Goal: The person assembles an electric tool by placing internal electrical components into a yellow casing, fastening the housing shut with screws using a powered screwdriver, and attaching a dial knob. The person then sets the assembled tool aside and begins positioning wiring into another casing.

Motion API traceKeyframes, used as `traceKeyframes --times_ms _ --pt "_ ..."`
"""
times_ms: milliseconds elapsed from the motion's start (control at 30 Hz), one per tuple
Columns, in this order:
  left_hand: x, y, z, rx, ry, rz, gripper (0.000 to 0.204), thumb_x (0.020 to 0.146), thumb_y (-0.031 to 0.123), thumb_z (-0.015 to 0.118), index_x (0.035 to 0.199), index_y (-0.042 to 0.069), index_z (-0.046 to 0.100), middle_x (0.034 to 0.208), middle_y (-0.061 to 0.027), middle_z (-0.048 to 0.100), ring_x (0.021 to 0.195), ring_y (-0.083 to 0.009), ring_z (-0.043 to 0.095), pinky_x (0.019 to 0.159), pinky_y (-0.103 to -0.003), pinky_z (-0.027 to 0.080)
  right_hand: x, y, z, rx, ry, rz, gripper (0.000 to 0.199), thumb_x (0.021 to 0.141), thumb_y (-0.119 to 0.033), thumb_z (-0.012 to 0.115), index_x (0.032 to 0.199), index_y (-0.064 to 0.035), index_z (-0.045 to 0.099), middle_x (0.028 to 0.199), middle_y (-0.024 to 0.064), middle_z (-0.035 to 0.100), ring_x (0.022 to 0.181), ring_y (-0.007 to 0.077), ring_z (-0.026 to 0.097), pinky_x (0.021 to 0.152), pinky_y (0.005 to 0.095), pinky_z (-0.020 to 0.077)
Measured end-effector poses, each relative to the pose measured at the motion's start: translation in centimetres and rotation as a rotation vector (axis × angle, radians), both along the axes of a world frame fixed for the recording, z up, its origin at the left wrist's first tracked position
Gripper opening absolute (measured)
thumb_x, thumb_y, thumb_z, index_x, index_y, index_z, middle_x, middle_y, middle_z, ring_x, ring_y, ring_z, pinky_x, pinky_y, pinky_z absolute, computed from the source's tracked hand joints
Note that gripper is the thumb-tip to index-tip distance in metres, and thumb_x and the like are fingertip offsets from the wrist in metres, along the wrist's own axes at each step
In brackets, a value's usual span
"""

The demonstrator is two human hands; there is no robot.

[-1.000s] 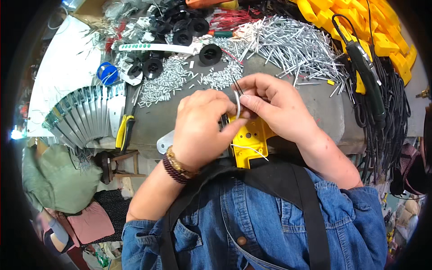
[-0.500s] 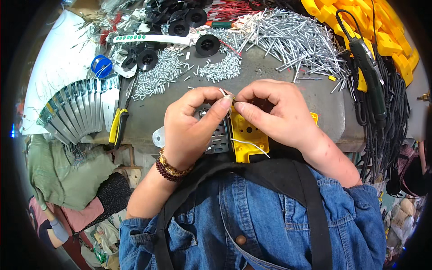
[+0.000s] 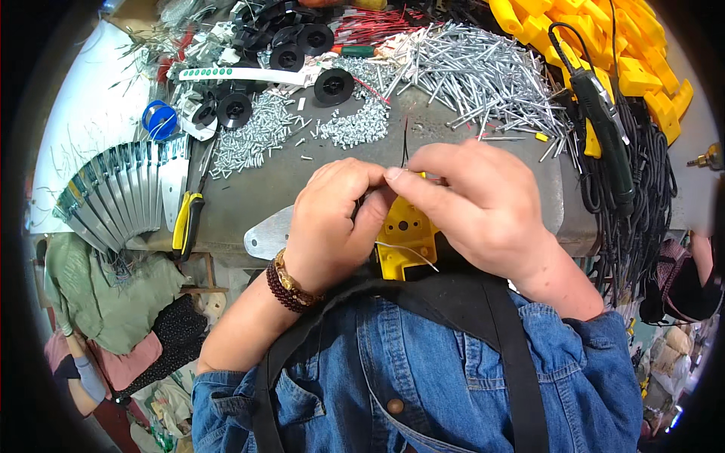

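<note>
Both hands meet over a yellow plastic housing (image 3: 402,226) with screw holes, close to my body. My left hand (image 3: 332,215) is closed, thumb and fingers pinching thin wires at the meeting point. With thumb and forefinger, my right hand (image 3: 483,200) pinches the wires from the other side. Thin dark wire ends (image 3: 405,143) stick up past the fingertips; the pinched part is hidden. Across the housing's near part lies a loose white wire (image 3: 411,251). A grey metal plate (image 3: 270,234) with a rounded end shows beside my left wrist.
Heaps of small screws (image 3: 253,136) and long screws (image 3: 483,75) lie behind my hands, with black spools (image 3: 334,87) among them. On the left are fanned metal blades (image 3: 113,196) and yellow-black pliers (image 3: 187,225). On the right, a dark power screwdriver (image 3: 604,128) hangs by black cables (image 3: 657,181).
My fingers have shifted their pinch, and dark wire ends now stick up between them. The left hand covers the slotted part seen before, and more of the grey plate shows. The view has shifted slightly.
</note>
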State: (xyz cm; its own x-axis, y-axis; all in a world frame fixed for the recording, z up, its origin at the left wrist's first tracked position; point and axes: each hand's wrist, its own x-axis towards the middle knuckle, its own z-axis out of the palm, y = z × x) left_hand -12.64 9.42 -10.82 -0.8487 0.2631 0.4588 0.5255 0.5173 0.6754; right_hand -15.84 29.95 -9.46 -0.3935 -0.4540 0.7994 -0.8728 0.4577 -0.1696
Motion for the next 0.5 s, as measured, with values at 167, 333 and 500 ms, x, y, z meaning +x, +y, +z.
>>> traceKeyframes --times_ms 167,333,500 --pt "-0.2 -0.1 -0.4 -0.033 -0.009 -0.043 0.006 0.085 0.006 0.068 0.09 0.005 0.065 0.083 -0.0106 0.065 0.079 -0.031 0.062 0.076 -0.04 0.047 0.5 0.1 -0.1 0.274 -0.027 -0.039 0.02 0.074 -0.017 0.064 0.091 -0.0075 0.068 0.087 0.0018 0.059 0.079 0.0169 0.061 0.063 0.03 0.0514" --pt "-0.2 -0.1 -0.6 -0.105 0.05 -0.052 0.006 0.081 0.005 0.069 0.086 0.005 0.064 0.077 -0.0091 0.064 0.073 -0.0297 0.062 0.074 -0.039 0.046 0.9 -0.3 -1.3 0.249 -0.125 -0.051 0.013 0.072 -0.02 0.066 0.078 -0.0102 0.061 0.078 0.0019 0.054 0.074 0.0182 0.061 0.06 0.0314 0.0503" --pt "-0.6 0.5 -0.8 -0.094 0.055 -0.039 0.006 0.083 0.006 0.068 0.084 0.005 0.062 0.074 -0.0082 0.064 0.07 -0.0296 0.062 0.07 -0.04 0.046 0.0 -0.9 -1.8 0.128 -0.151 -0.097 0.013 0.073 -0.019 0.072 0.075 -0.012 0.061 0.075 0.0038 0.055 0.07 0.0221 0.062 0.059 0.0348 0.0505"
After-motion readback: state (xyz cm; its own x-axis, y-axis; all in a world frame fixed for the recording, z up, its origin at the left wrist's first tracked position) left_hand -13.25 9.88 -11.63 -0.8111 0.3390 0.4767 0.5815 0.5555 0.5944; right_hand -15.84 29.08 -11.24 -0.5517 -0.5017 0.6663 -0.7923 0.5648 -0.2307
